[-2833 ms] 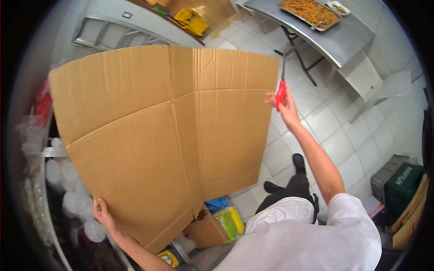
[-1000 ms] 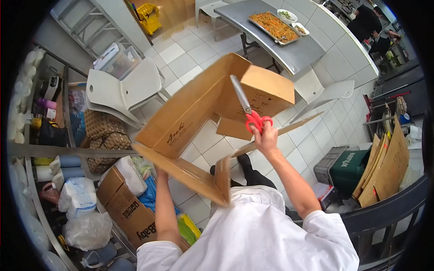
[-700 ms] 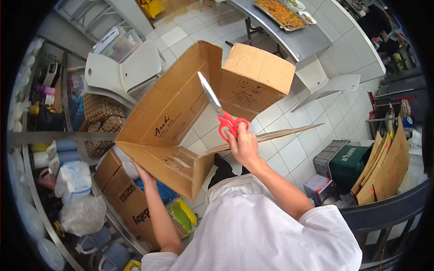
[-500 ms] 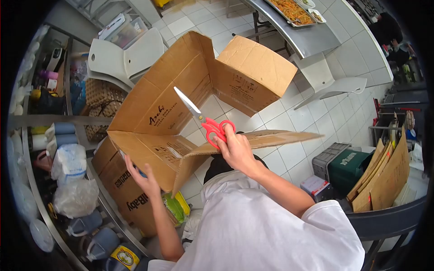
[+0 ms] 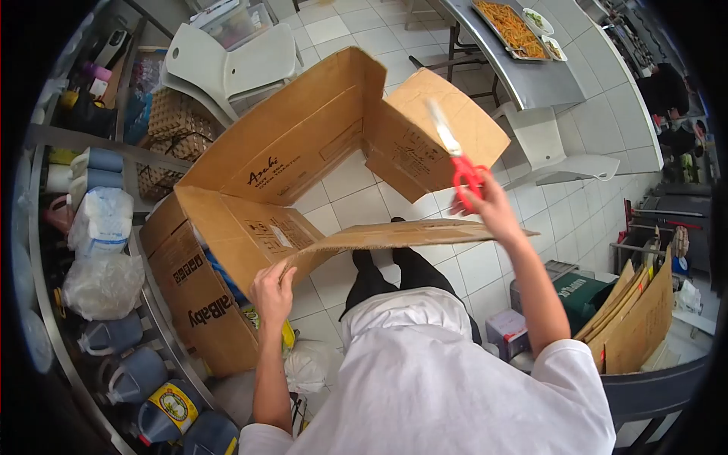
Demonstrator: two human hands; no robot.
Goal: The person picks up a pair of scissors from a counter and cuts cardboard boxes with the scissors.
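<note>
A large cardboard box (image 5: 262, 163), cut open and unfolded into several joined panels, stands over the tiled floor in front of me. My left hand (image 5: 271, 294) grips the edge of its near panel, fingers wrapped over the top. Red-handled scissors (image 5: 468, 178) are in my right hand (image 5: 491, 210), their blades pointing up and away, a little blurred. The right hand is above the right part of the near panel (image 5: 425, 233), in front of the box's far-right flap (image 5: 451, 117).
Metal shelving (image 5: 163, 318) with jugs and bags runs along the left, beside another carton (image 5: 197, 303). White chairs (image 5: 262, 64) stand at the back. A steel table (image 5: 523, 80) holds a tray of food (image 5: 512, 30). Folded cardboard (image 5: 633, 311) leans at right.
My left hand has gone from spread fingers beside the box to gripping the panel's edge. My right hand has moved right with the scissors, away from the panel's left corner.
</note>
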